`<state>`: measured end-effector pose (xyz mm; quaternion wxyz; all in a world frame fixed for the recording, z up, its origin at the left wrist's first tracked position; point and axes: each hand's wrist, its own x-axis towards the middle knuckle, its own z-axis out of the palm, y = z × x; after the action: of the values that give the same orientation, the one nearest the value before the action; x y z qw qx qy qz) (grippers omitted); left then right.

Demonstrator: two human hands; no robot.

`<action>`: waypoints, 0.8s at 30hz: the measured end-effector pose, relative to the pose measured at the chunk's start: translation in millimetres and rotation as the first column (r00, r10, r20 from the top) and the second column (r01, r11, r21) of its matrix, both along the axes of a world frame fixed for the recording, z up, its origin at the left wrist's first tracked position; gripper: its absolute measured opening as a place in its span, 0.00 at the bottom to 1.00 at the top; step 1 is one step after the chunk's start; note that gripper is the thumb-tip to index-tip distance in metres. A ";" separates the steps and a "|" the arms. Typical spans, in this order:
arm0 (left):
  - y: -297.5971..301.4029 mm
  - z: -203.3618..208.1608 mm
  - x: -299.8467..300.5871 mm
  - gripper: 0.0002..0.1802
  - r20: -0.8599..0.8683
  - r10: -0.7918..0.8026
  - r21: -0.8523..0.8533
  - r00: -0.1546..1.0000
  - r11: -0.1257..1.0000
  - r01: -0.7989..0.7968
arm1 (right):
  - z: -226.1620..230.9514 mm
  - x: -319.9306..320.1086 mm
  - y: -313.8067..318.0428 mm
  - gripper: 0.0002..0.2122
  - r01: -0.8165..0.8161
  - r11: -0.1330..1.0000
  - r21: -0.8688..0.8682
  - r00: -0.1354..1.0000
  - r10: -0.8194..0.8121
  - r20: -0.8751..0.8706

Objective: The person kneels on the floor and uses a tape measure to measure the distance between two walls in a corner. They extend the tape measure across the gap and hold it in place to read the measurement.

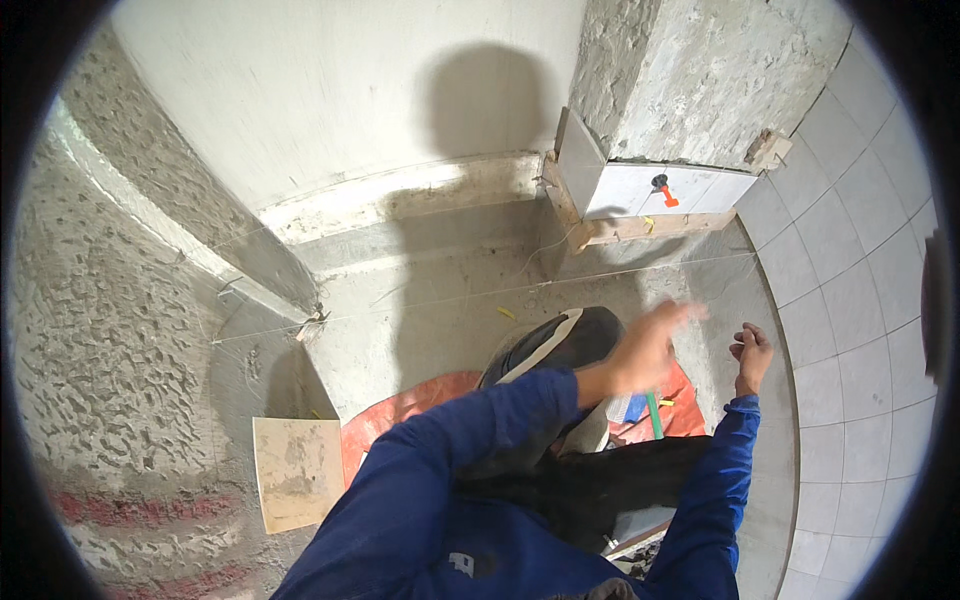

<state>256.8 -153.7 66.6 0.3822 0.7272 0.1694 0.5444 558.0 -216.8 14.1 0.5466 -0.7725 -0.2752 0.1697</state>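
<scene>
In front of my knees, my left hand (pixel 645 355) reaches rightward, its fingers smeared by motion, so what they hold, if anything, does not show. My right hand (pixel 752 357) is raised beside it near the tiled wall, fingers curled in; anything pinched there is too small to make out. A thin taut string (pixel 480 294) crosses beyond both hands. Farther off, pale tiles (pixel 615 192) face the base of a rough pillar, with an orange and black fitting (pixel 664 190) on the front one. A wooden strip (pixel 655 228) runs beneath them.
Large grey tiles (pixel 850 300) cover the right wall. A red sheet (pixel 415 402) lies under me, with a green strip (pixel 655 415) and blue item on it. A beige square board (pixel 298 475) rests at lower left. Rough mortar (pixel 110 330) coats the left wall.
</scene>
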 end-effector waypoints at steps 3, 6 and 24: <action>-35.0 -31.5 -5.0 0.24 -0.238 -0.391 -0.043 0.889 0.919 0.392 | -6.5 -3.2 1.0 0.13 -0.041 0.999 0.012 0.998 0.040 0.038; -47.1 -61.5 -22.2 0.24 -0.478 -0.408 -0.075 0.778 0.902 0.426 | -14.1 -8.6 -4.4 0.14 0.010 0.998 -0.062 1.000 -0.011 -0.019; -41.1 -71.8 -42.0 0.16 -0.338 -0.384 -0.279 0.859 0.913 0.298 | -15.1 -25.8 10.3 0.15 0.063 0.995 -0.072 0.998 -0.062 0.014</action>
<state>214.8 -194.7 -5.1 0.5091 0.7921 0.1677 0.2921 532.2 -206.4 -1.0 0.5217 -0.8010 -0.2478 0.1577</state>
